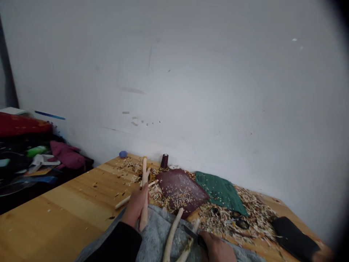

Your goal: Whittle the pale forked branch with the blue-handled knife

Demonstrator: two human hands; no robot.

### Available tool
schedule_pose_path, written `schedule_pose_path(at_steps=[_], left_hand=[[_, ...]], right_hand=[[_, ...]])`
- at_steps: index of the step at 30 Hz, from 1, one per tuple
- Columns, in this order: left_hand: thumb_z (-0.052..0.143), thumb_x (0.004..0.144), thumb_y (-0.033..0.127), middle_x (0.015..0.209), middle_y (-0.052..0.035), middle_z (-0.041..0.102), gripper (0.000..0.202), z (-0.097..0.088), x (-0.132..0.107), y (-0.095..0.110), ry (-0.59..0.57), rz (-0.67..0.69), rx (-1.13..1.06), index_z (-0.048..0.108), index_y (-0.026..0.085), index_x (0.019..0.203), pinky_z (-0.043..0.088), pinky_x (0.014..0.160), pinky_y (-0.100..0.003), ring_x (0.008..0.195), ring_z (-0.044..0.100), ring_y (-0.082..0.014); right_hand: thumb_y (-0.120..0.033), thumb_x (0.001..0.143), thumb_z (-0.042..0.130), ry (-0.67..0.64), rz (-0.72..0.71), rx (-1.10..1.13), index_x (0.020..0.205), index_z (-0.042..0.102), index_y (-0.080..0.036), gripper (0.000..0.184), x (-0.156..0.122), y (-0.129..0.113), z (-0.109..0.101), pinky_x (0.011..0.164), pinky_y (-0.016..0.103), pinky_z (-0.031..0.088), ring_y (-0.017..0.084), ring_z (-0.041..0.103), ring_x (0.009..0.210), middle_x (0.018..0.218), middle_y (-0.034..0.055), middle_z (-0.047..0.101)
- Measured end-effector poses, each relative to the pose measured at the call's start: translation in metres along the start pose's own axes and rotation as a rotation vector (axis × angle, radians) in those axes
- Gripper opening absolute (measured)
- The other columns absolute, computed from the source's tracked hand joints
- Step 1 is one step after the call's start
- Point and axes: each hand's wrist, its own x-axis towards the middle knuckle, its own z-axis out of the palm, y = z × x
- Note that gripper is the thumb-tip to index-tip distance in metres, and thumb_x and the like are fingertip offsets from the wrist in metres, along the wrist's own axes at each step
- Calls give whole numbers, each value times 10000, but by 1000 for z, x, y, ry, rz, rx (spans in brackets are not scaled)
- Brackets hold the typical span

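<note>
Maroon and dusted with pale shavings, a flat sheet [176, 179] lies on the wooden desk [54, 207], and everything in the head view can be placed from it. Just to its left, the left hand [136, 205] has its fingers clamped round a peeled forked branch [144, 216], held steeply, one end up and one down; a thin pale end juts from the grip towards the sheet. In front of the sheet, on the wearer's side, a grey cloth [156, 233] is spread, with a V-shaped stick [172, 233] over it. To the right of that, nearer the wearer than the sheet, the right hand [219, 249] has its fingers closed on the dark handle of a knife [189, 232], its blade across one prong; whether it touches, I cannot tell. Behind the sheet stands a dark spool [164, 161]; far to its left sits a small blue dish [123, 154]. On its right lie a green sheet [220, 191], heaped shavings [256, 207], scissors [241, 222] and, farthest out, a black flat object [293, 236].
</note>
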Motion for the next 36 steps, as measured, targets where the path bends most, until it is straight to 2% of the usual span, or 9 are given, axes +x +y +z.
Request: schedule_pose_path(at_steps=[3, 5, 10, 13, 16, 19, 24, 31, 36], left_hand=[[539, 802, 321, 953, -155, 653, 323, -3, 4, 2, 107, 85, 175, 582, 107, 1041, 449, 792, -367, 974, 605, -293], [504, 819, 282, 1075, -167, 629, 314, 4, -4, 5, 72, 164, 264, 571, 118, 1079, 395, 882, -378, 1090, 548, -294], [653, 679, 420, 530, -28, 574, 294, 37, -50, 1, -344, 244, 398, 540, 199, 520, 421, 712, -343, 670, 621, -244], [739, 507, 259, 593, -49, 586, 299, 51, -73, -6, -478, 251, 416, 444, 218, 495, 413, 750, -378, 802, 632, -314], [646, 571, 210, 659, -57, 600, 217, 57, -84, -4, -548, 232, 361, 430, 231, 555, 441, 674, -348, 778, 642, -291], [570, 658, 256, 567, 2, 577, 100, 59, -90, 8, -750, 115, 160, 491, 228, 712, 422, 476, -268, 471, 569, -177], [560, 750, 412, 490, 64, 494, 255, 58, -107, 22, -1147, -245, -668, 536, 188, 868, 303, 321, -190, 309, 379, -77], [608, 725, 360, 528, 68, 500, 268, 61, -113, 21, -1118, -364, -754, 547, 182, 916, 221, 281, -156, 315, 338, -50], [554, 759, 631, 406, 111, 360, 420, 63, -114, 17, -988, -365, -544, 489, 220, 700, 196, 260, -163, 268, 219, -45]], right_hand=[[-101, 740, 494, 3, 0, 5, 1125, 632, -274, 443, -3, -4, -6, 718, 239, 454, 215, 672, 903, 1007, 37, 709], [-94, 747, 488, 6, 8, 11, 1112, 634, -276, 434, -5, -6, -10, 713, 228, 446, 208, 671, 898, 994, 31, 710], [-93, 772, 484, 29, 46, 31, 1111, 629, -272, 409, -8, -11, -18, 719, 218, 429, 192, 664, 914, 1013, 36, 705], [-95, 787, 485, 53, 88, 12, 1116, 629, -263, 396, -9, -13, -20, 712, 234, 433, 198, 666, 901, 1012, 46, 707], [-127, 840, 457, 91, 122, -2, 1111, 628, -254, 345, -10, -13, -20, 693, 244, 440, 201, 673, 868, 1013, 50, 709], [-139, 873, 415, 161, 175, 12, 1144, 607, -269, 358, -11, -10, -19, 661, 242, 446, 193, 677, 855, 1037, 42, 705], [-160, 899, 396, 290, 237, 20, 1173, 585, -282, 354, -12, -6, -22, 683, 234, 445, 177, 664, 896, 1082, 37, 690], [-162, 916, 378, 264, 247, 69, 1192, 568, -272, 353, -13, -6, -29, 646, 230, 427, 174, 672, 851, 1056, 34, 692], [-146, 891, 384, 281, 204, 118, 1195, 567, -258, 372, -13, -4, -24, 686, 224, 430, 173, 670, 871, 1058, 46, 698]])
